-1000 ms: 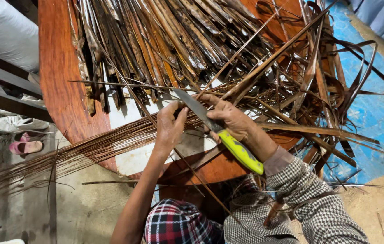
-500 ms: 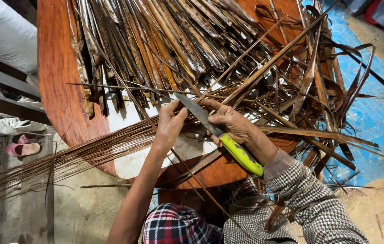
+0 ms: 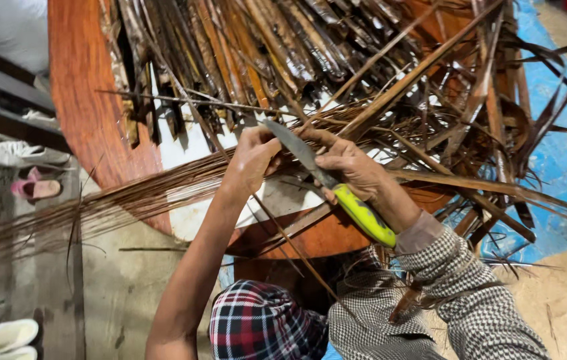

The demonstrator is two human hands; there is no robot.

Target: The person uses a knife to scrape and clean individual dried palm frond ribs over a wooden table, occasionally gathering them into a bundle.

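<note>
My right hand (image 3: 350, 168) grips a knife with a yellow-green handle (image 3: 365, 215); its grey blade (image 3: 297, 148) points up and left. My left hand (image 3: 251, 157) pinches a thin brown leaf rib (image 3: 283, 237) right beside the blade. The rib runs down and right from my fingers toward my lap. Both hands work over the near edge of a round reddish wooden table (image 3: 83, 107). A bundle of stripped thin ribs (image 3: 97, 210) lies across the table edge, sticking out to the left.
A heap of dry brown palm leaves (image 3: 337, 60) covers the table and spills right over a blue sheet (image 3: 563, 160). A white shoe (image 3: 20, 153) and a pink sandal (image 3: 33, 190) lie on the concrete floor at left. A checked cloth (image 3: 263, 323) covers my lap.
My hands have stayed close together at the table edge; the blade has shifted slightly along the rib. The view has drifted a little.
</note>
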